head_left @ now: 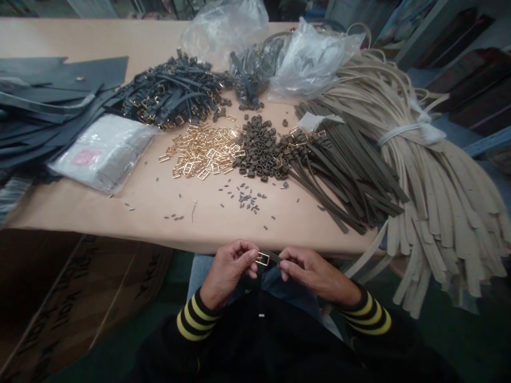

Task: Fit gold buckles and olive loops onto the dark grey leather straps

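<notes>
Just in front of the table's near edge, my left hand (235, 266) pinches a small gold buckle (262, 259) between thumb and fingers. A dark olive strap (274, 257) runs from the buckle to my right hand (305, 268), whose thumb and fingers are closed on it. Beyond my hands, a heap of gold buckles (207, 151) lies on the paper-covered table (120, 215). Right beside it is a pile of dark olive loops (261, 146), and further right are olive straps (351, 170). Small dark metal pieces (248, 199) are scattered nearer to me.
Black buckled straps (171, 93) are heaped at the back left, near a plastic-wrapped packet (106, 151). Clear plastic bags (315, 58) sit at the back. Long beige strips (435, 175) hang over the right edge. A cardboard box (88, 298) stands below left.
</notes>
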Tool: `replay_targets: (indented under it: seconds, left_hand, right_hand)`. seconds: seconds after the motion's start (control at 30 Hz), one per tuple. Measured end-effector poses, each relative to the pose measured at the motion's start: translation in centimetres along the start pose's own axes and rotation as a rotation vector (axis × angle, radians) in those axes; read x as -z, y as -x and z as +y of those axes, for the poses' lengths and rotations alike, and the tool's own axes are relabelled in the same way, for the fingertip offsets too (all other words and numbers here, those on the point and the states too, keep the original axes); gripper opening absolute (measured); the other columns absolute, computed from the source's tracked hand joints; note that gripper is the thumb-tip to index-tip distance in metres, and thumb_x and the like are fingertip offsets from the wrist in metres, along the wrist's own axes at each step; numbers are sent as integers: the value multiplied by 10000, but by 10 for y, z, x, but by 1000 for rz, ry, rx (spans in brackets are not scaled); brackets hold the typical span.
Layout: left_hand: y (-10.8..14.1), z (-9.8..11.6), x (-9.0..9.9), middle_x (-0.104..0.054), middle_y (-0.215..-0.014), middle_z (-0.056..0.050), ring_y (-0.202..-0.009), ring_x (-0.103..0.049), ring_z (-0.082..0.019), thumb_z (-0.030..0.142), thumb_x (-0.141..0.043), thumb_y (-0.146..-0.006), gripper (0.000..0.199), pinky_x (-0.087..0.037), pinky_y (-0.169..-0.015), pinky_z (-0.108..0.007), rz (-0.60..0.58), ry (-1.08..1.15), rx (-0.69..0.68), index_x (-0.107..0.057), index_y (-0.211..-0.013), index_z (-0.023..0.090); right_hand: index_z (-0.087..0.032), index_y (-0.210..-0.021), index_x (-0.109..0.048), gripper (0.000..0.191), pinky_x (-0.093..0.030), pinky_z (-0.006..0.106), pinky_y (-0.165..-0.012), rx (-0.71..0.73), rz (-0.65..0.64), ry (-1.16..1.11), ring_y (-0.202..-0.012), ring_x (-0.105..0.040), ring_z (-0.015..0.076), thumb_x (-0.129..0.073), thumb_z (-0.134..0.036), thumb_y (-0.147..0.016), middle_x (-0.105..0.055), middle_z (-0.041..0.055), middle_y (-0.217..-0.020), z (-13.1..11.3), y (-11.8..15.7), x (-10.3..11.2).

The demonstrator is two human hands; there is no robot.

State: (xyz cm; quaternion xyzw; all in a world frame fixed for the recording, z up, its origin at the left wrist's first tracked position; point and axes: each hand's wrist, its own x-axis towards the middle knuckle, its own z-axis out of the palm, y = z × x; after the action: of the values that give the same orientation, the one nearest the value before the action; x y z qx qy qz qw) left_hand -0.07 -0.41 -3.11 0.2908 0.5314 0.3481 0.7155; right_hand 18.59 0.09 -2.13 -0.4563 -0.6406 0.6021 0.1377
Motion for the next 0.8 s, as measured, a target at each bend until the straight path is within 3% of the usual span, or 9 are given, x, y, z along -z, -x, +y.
replay_targets:
  seconds: [0.27, 0.63, 0.8]
  left_hand:
    - [5, 4, -3, -533, -481, 38, -395, -455, -21, 283, -718, -579, 257, -378, -388, -108, -120, 175, 154, -541, -649, 111]
    - [6, -7, -5, -554, -502, 15, -420, -494, -32, 238, -728, -586, 249, -435, -390, -97, -294, 400, 320, -548, -690, 101]
    - [6, -11, -11, -566, -498, 11, -427, -508, -43, 249, -728, -580, 269, -436, -396, -107, -232, 314, 256, -535, -691, 98]
  right_hand:
    - [-124, -809, -536, 333, -242, 170, -404, -22, -272, -286, -423, -331, 40, -407, -431, -829, -533, -11, -617, 14, 1, 1]
    - [-98, -788, -540, 328, -229, 156, -371, 16, -277, -439, -388, -322, 17, -458, -415, -809, -533, 1, -602, 25, 0, -8]
    - [-119, -775, -485, 330, -214, 156, -364, -42, -227, -465, -391, -314, 21, -478, -449, -785, -516, -14, -576, 20, -2, -11]
